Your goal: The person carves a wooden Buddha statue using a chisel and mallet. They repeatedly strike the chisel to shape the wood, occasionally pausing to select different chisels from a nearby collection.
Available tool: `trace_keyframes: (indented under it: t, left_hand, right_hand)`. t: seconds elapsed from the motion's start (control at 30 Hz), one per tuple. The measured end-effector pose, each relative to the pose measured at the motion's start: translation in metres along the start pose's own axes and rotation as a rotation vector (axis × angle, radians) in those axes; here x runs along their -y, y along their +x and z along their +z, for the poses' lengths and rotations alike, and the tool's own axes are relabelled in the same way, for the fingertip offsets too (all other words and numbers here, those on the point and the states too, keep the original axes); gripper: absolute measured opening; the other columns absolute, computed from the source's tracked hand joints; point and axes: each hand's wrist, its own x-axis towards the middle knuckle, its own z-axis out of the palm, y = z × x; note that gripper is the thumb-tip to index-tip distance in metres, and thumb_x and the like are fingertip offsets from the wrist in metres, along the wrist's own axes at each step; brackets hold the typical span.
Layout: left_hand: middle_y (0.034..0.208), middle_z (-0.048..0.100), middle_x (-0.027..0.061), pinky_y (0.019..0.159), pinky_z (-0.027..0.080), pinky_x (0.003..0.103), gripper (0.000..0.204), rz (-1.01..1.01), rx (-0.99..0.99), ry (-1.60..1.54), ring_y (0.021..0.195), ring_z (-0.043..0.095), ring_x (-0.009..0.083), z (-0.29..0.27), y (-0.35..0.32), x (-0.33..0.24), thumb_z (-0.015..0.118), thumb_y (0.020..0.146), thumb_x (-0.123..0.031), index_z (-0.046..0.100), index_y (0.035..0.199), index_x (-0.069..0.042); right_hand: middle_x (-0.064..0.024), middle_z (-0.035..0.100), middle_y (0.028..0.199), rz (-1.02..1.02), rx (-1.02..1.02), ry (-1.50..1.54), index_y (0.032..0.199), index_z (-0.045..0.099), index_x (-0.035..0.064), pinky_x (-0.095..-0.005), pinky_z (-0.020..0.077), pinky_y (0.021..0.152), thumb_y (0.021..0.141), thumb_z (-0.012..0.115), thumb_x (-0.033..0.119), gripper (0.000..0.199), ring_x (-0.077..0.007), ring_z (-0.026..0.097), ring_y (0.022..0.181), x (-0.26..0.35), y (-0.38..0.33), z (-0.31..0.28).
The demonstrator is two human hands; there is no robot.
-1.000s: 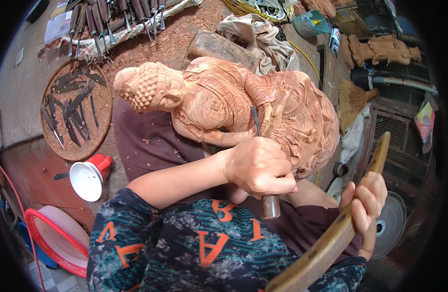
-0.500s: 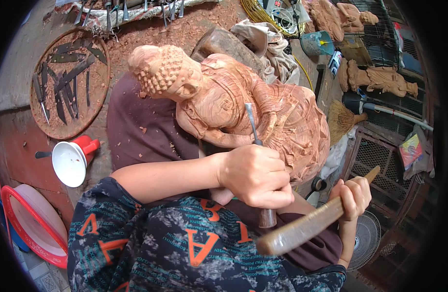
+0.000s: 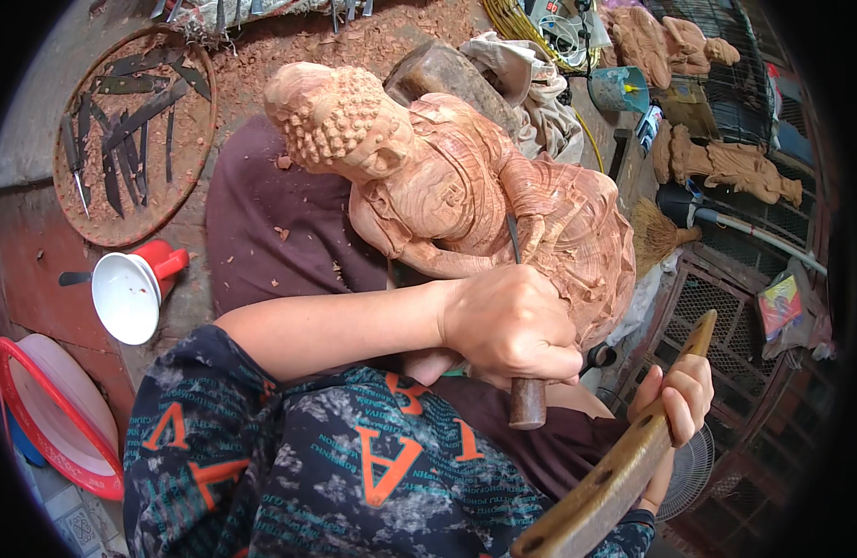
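Note:
A carved reddish-wood statue (image 3: 428, 195) of a seated figure with knobbed hair lies across my lap, its head toward the upper left. My left hand (image 3: 514, 325) is closed round a chisel (image 3: 528, 406). The end of its handle shows below my fist, and its thin blade points up to the statue's folded arm, where the tip seems to touch the carving. At the right, my right hand (image 3: 677, 400) grips a long wooden mallet (image 3: 614, 479), slanted down toward the lower edge and apart from the chisel. The mallet's lower end reaches the picture's rim.
Left of my knee a round tray (image 3: 200, 177) holds several dark blades. A white and red cup (image 3: 126, 298) and a red-rimmed basin (image 3: 70, 418) stand below it. Behind the statue lies a wooden block (image 3: 447, 84). Other carvings (image 3: 726, 167), a broom (image 3: 659, 237) and a fan (image 3: 689, 470) are at right.
The mallet has swung down and away from the chisel. The chisel's tip has shifted right and down, from over the statue's chest to its arm. The whole view has moved slightly.

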Motion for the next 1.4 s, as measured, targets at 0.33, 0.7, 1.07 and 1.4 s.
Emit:
trace_keyframes:
  t: [0.33,0.7,1.07,1.4]
  left_hand:
    - [0.059,0.046,-0.0006,0.046,0.046,0.033,0.017,-0.044,0.031,0.124,0.053,0.057,0.0189,0.006,0.005,0.003,0.062,0.074,-0.024,0.050,0.072,-0.012]
    - [0.060,0.044,-0.0021,0.046,0.042,0.031,0.017,0.078,0.068,0.435,0.053,0.053,0.0160,0.003,-0.002,-0.016,0.065,0.070,-0.023,0.052,0.071,-0.011]
    - [0.061,0.046,0.0001,0.045,0.044,0.035,0.030,-0.029,0.139,0.105,0.053,0.056,0.0190,0.003,0.000,-0.002,0.069,0.060,-0.031,0.048,0.072,-0.012]
    - [0.061,0.048,0.0001,0.045,0.045,0.034,0.022,-0.089,0.162,0.127,0.053,0.057,0.0184,0.002,0.006,0.003,0.064,0.067,-0.025,0.047,0.072,-0.012]
  right_hand:
    - [-0.0094,0.055,0.073,0.042,0.010,-0.091,0.087,0.053,0.0038,-0.0377,0.0414,0.049,0.072,0.073,-0.011,0.029,-0.0252,0.050,0.057,-0.003,-0.013,0.001]
    - [-0.0091,0.055,0.071,0.103,0.092,-0.150,0.093,0.056,0.0021,-0.0373,0.0430,0.050,0.072,0.072,-0.011,0.029,-0.0244,0.052,0.056,-0.011,-0.023,-0.005]
    - [-0.0084,0.052,0.069,0.110,-0.076,-0.046,0.099,0.048,0.0062,-0.0361,0.0421,0.047,0.079,0.068,-0.012,0.033,-0.0216,0.049,0.053,-0.007,-0.011,0.001]
    - [-0.0090,0.052,0.073,0.142,0.189,-0.202,0.088,0.048,0.0046,-0.0392,0.0420,0.048,0.074,0.068,-0.013,0.030,-0.0257,0.050,0.056,-0.004,-0.021,-0.003]
